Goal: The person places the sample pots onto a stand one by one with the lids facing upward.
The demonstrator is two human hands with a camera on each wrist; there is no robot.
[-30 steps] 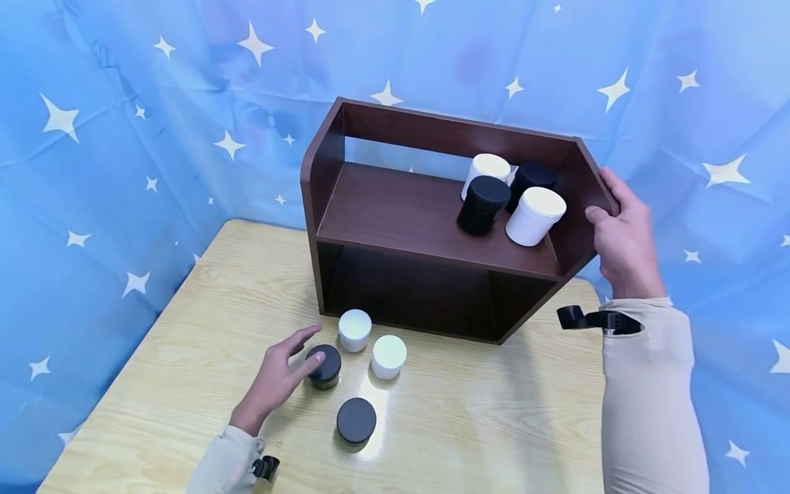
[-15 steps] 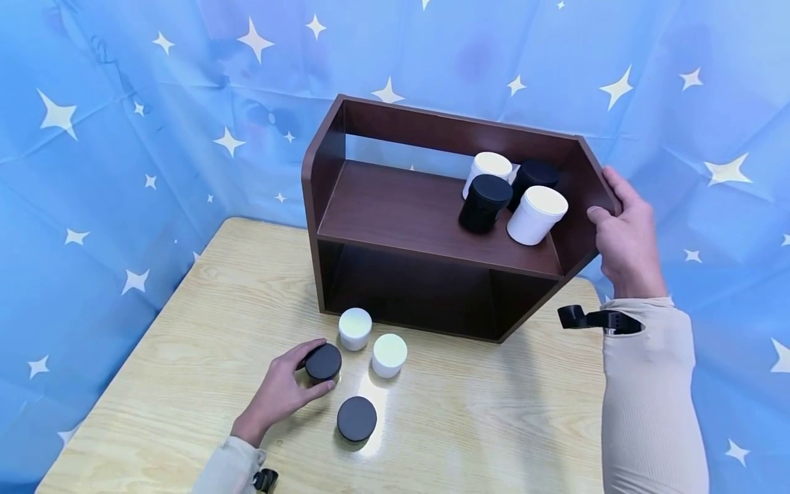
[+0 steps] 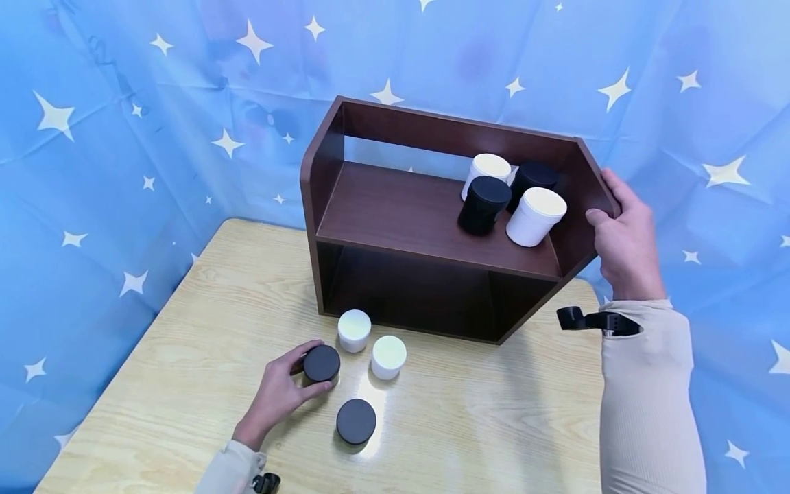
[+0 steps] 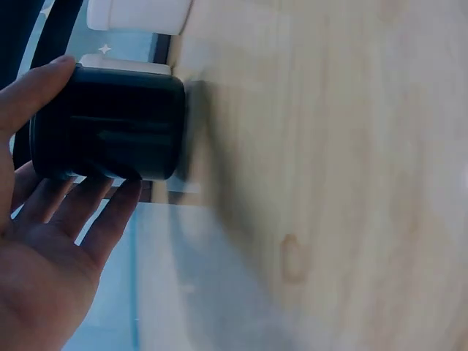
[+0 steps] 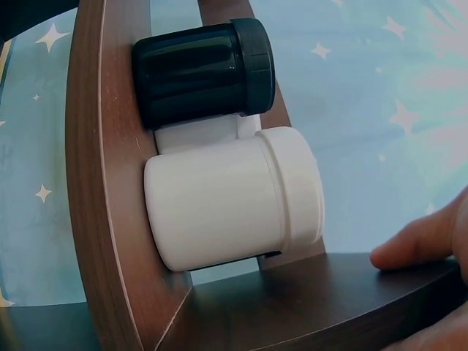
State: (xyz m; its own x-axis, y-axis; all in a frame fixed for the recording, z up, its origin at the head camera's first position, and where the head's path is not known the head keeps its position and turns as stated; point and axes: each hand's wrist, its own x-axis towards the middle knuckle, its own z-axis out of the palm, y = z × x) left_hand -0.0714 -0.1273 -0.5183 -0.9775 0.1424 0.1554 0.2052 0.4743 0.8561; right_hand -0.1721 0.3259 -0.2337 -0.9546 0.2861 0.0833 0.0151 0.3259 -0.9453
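Note:
My left hand (image 3: 278,392) grips a black lidded jar (image 3: 321,363) on the wooden table, thumb on one side and fingers on the other. In the left wrist view that black jar (image 4: 110,124) has its base close to the tabletop; whether it touches cannot be told. Beside it stand two white jars (image 3: 354,329), and another black jar (image 3: 356,421) is nearer the front. At the right, my right hand (image 3: 628,240) holds the side panel of a dark brown two-tier shelf (image 3: 382,206), its thumb inside the edge.
On the shelf's upper tier, at the right end, two white jars (image 3: 535,216) and two black jars (image 3: 486,195) stand grouped. The lower compartment (image 3: 407,291) is dark inside. Behind the table (image 3: 469,425) hangs a blue star-patterned curtain (image 3: 185,123).
My left hand's thumb and fingers, earlier spread over the black jar, have come down around its sides and hold it. The right hand stays on the shelf panel.

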